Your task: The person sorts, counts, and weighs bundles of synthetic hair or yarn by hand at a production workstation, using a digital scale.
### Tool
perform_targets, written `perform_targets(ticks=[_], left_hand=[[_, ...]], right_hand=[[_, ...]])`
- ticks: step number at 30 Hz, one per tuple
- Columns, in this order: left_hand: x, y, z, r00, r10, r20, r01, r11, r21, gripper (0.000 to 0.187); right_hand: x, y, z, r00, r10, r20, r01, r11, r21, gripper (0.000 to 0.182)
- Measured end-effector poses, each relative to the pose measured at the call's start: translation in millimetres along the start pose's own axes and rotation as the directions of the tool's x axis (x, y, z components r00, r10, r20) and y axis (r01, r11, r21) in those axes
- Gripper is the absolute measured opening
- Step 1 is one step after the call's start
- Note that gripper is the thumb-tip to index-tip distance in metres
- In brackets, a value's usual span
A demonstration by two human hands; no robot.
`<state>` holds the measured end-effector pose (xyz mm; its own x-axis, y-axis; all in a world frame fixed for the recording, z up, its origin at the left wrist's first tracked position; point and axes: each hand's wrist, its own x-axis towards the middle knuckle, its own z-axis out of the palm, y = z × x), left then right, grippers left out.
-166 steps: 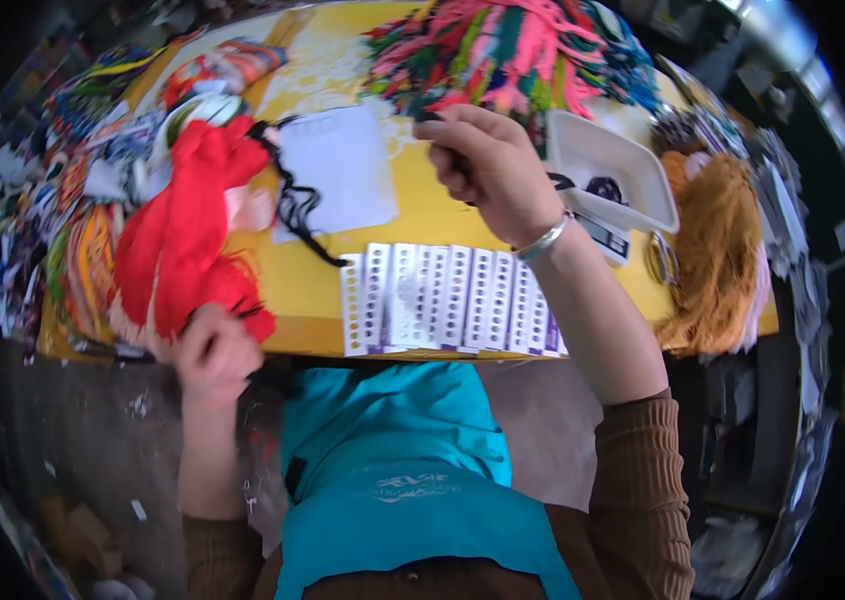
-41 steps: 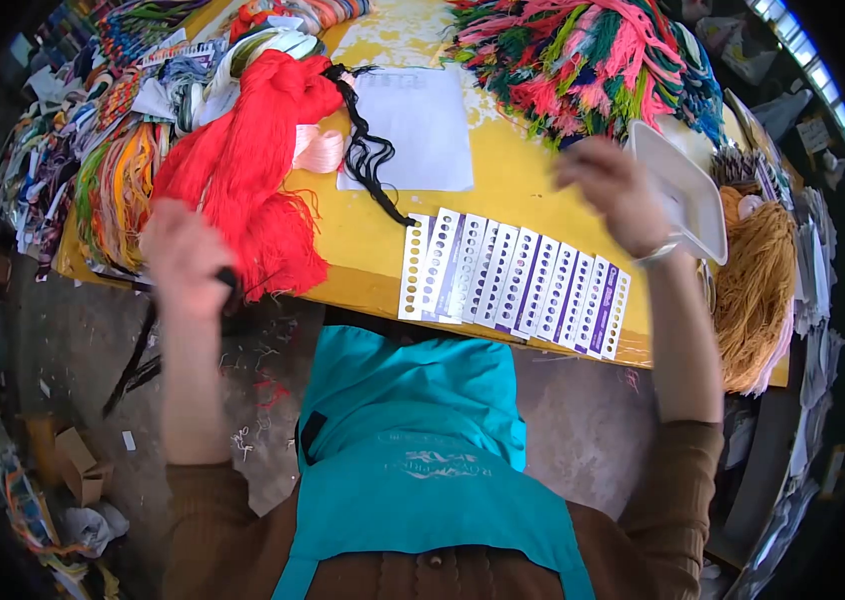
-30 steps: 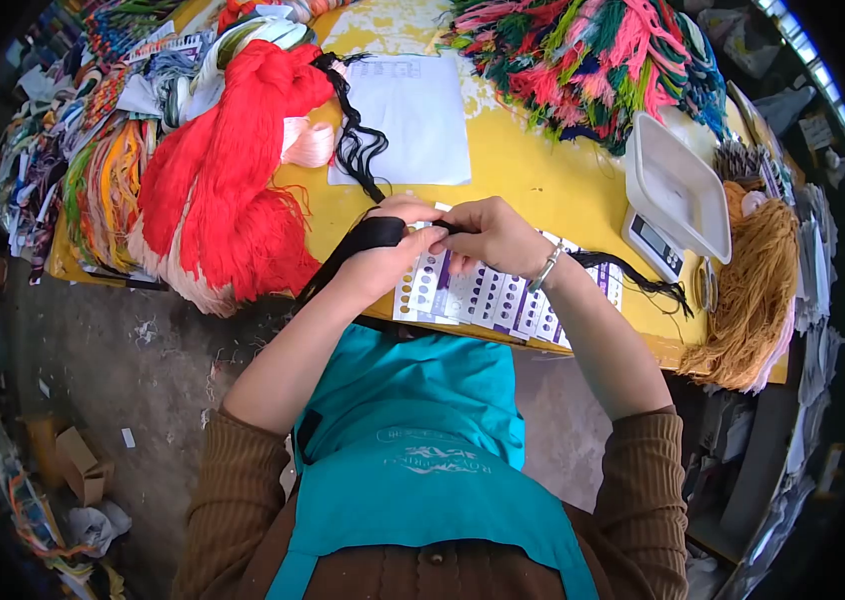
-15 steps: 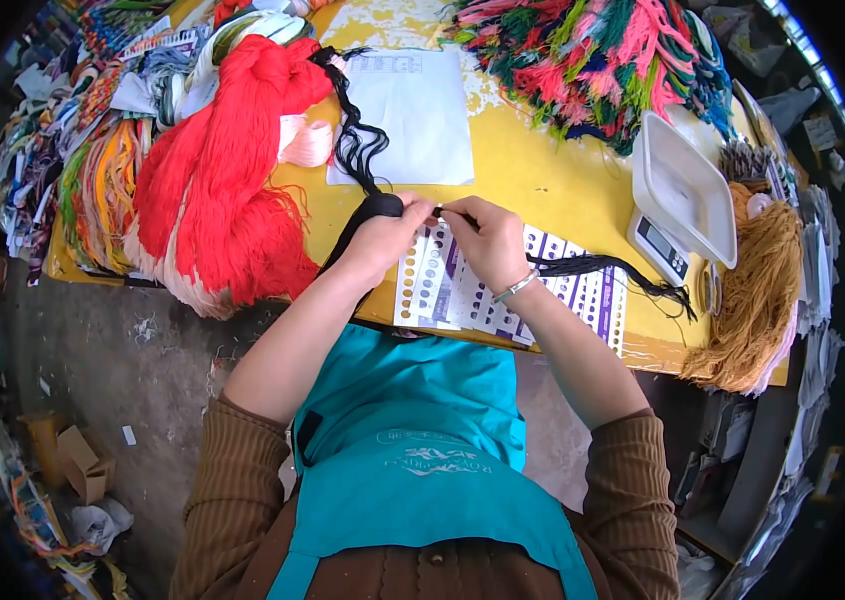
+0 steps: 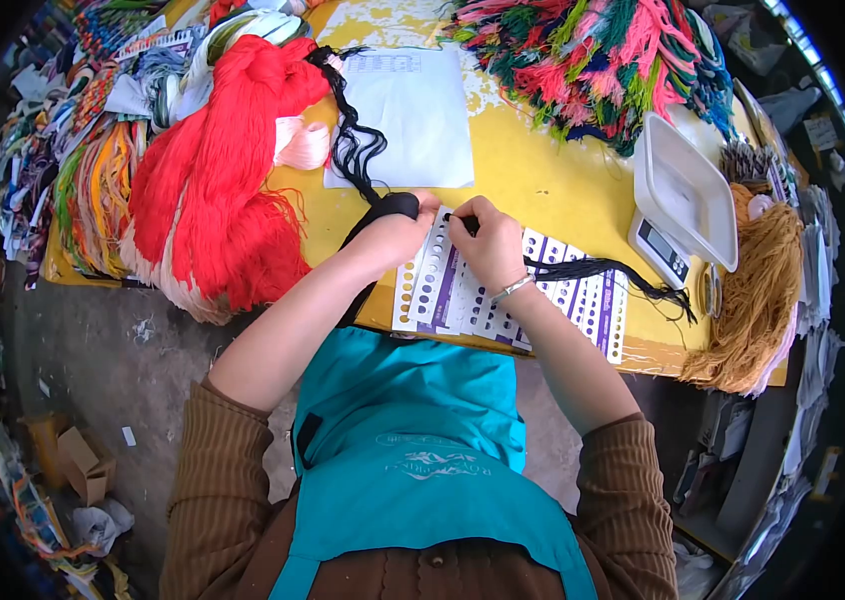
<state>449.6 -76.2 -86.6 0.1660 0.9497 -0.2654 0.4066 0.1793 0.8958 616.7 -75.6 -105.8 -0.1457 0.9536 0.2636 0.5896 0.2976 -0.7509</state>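
Note:
A bundle of black thread (image 5: 400,206) lies wrapped at my left hand (image 5: 399,236), whose fingers are closed on it. Its wavy strands (image 5: 355,140) run up over the white paper, and more of it hangs down beside my wrist. To the right, my right hand (image 5: 491,245) is closed around the end of a second length of black thread (image 5: 603,268), which trails from under the palm toward the scale. Beneath my hands are white and purple cards with rows of punched holes (image 5: 433,280). A small gap separates the two hands.
A big red skein (image 5: 228,170) and multicoloured threads (image 5: 103,190) cover the table's left side. Behind lie a printed sheet (image 5: 413,120) and a pink-green thread pile (image 5: 603,60). A digital scale with a white tray (image 5: 688,190) and a brown skein (image 5: 758,290) stand right.
My hands have come slightly apart; the dark piece that bridged them no longer spans the gap. The left hand has shifted a little to the right.

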Motion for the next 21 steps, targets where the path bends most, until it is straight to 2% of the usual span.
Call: perform_targets(ticks=[1,3,7,9,11,13,14,18,20,21], left_hand=[[4,-4,1,1.0,0.0,0.001,0.0,1.0,-0.001,0.025],[8,-5,0,0.999,0.035,0.004,-0.035,0.975,0.221,0.025],[8,6,-6,0.999,-0.024,0.048,0.017,0.992,0.125,0.024],[8,12,-8,0.981,-0.146,0.127,0.164,0.976,-0.146,0.025],[14,6,-9,0.982,-0.154,0.108,0.172,0.968,-0.183,0.025],[18,0,-16,0.915,-0.121,0.384,0.306,0.829,-0.468,0.024],[16,3,-11,0.933,-0.137,0.331,0.298,0.812,-0.502,0.022],[16,10,-13,0.925,-0.119,0.361,0.259,0.892,-0.37,0.022],[22,7,-16,0.928,-0.093,0.362,0.183,0.958,-0.222,0.022],[25,2,-13,0.928,-0.092,0.362,0.182,0.958,-0.223,0.022]], right_hand=[[0,-1,-1,1.0,0.014,0.01,-0.014,1.0,-0.017,0.012],[0,-1,-1,0.999,0.028,0.02,-0.027,0.999,-0.034,0.013],[-1,-2,-1,0.999,0.033,0.019,-0.032,0.999,-0.03,0.012],[-1,-1,-1,0.999,0.041,0.014,-0.04,0.999,-0.022,0.012],[0,-1,-1,0.998,0.07,-0.002,-0.07,0.996,0.046,0.012],[1,-2,-2,0.995,0.102,0.001,-0.101,0.991,0.087,0.013],[2,-2,-4,0.991,0.133,0.006,-0.133,0.983,0.128,0.013],[3,3,-3,0.992,0.125,0.004,-0.124,0.983,0.138,0.014],[3,2,-5,0.989,0.145,0.03,-0.148,0.976,0.158,0.014],[3,2,-5,0.989,0.144,0.029,-0.147,0.976,0.158,0.014]])
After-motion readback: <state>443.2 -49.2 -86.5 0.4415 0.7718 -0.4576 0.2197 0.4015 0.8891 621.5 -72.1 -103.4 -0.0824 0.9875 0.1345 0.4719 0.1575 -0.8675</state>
